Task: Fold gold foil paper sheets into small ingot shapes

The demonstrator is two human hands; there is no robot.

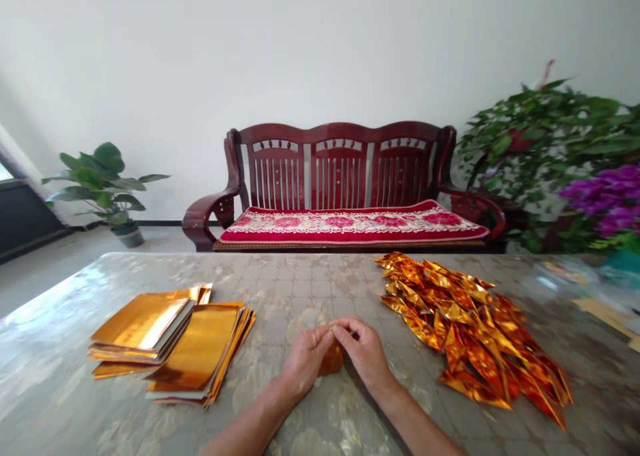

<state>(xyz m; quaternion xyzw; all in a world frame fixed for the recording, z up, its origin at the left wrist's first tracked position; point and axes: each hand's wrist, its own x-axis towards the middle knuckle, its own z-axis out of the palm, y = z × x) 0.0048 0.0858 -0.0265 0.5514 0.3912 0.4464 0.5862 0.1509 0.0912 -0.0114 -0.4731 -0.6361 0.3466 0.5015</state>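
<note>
My left hand [305, 356] is closed on a piece of gold foil paper [331, 361], low over the middle of the table. Thumb and fingers of my right hand [364, 353] pinch the far end of the same piece, fingertips meeting those of my left. Most of the paper is hidden behind my hands, so its shape is hard to tell. On the left lie two stacks of flat gold foil paper [207, 343]. To the right is a heap of folded, pointed gold foil pieces [470, 329].
A table [280, 416] with a patterned, shiny cover spreads before me. Clear plastic bags [560, 276] and a tan strip [607, 316] lie at its right edge. Beyond stand a dark red wooden bench [340, 136], a potted plant [107, 189] and purple flowers [610, 199].
</note>
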